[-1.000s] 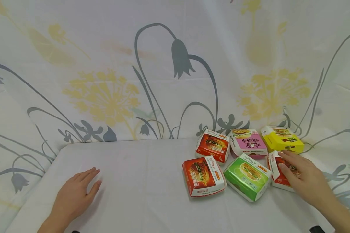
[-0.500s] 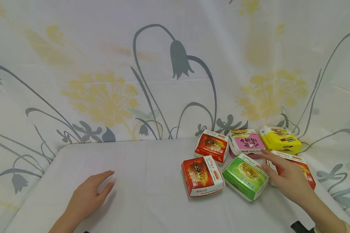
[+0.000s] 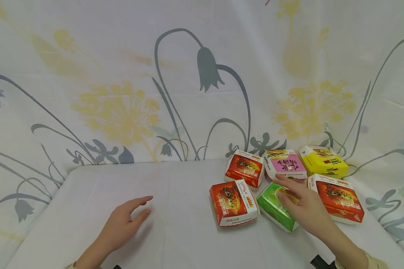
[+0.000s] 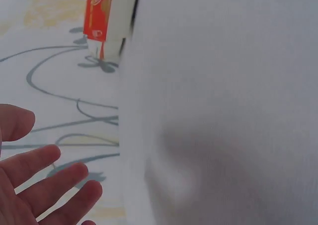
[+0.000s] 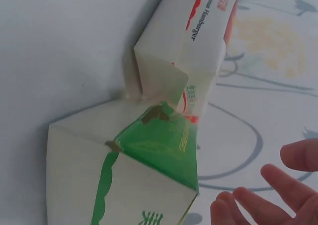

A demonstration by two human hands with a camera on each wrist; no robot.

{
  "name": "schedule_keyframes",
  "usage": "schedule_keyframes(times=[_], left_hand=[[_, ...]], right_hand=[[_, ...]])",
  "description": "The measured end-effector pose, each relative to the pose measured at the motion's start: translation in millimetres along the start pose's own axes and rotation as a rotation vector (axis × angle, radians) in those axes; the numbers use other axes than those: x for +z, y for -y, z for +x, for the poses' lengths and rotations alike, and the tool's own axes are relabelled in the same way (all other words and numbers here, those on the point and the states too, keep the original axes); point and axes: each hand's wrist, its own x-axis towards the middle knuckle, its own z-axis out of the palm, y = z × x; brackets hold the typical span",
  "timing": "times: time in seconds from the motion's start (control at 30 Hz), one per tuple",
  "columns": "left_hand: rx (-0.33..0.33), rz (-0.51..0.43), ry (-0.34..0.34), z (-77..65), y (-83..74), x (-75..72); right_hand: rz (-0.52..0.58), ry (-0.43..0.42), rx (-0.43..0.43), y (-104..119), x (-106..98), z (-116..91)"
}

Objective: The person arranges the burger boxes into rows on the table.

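Observation:
My right hand (image 3: 308, 211) hovers over the green hamburger box (image 3: 272, 204), its fingers loosely extended and nothing held. It covers part of the box's lid in the head view. From the right wrist, that green box (image 5: 154, 140) appears large below, with the fingers (image 5: 261, 207) off to its side. A red hamburger box (image 3: 340, 198) lies right of this hand; another red box (image 3: 231, 204) lies left of the green one. Over the white tabletop at left, my left hand (image 3: 122, 224) is relaxed, thumb apart from the fingers, holding nothing.
Behind stand a third red box (image 3: 245, 170), a pink box (image 3: 287, 166) and a yellow box (image 3: 324, 162), close together. A floral curtain (image 3: 121, 67) rises at the back edge of the white-covered table (image 3: 175, 239).
My right hand has left the rightmost red box and moved left over the green one. That red box is now uncovered. My left hand has shifted right across the table.

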Motion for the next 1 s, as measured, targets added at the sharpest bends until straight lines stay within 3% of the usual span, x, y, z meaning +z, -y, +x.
schedule_keyframes(times=[0.33, 0.57, 0.83, 1.0], left_hand=[[-0.034, -0.236, 0.098, 5.1, -24.4, 21.0], [0.024, -0.333, 0.135, 14.0, -37.8, 34.4], [0.048, -0.431, 0.203, 22.1, -56.5, 54.5], [0.038, -0.469, 0.26, 25.3, -65.7, 64.7]], right_hand=[[0.094, 0.032, -0.025, 11.4, 21.8, 4.9], [0.158, 0.047, -0.047, 22.2, 34.9, 7.9], [0.07, 0.078, -0.056, 29.5, 48.2, 11.9], [0.101, 0.119, -0.012, 32.2, 54.6, 10.7]])
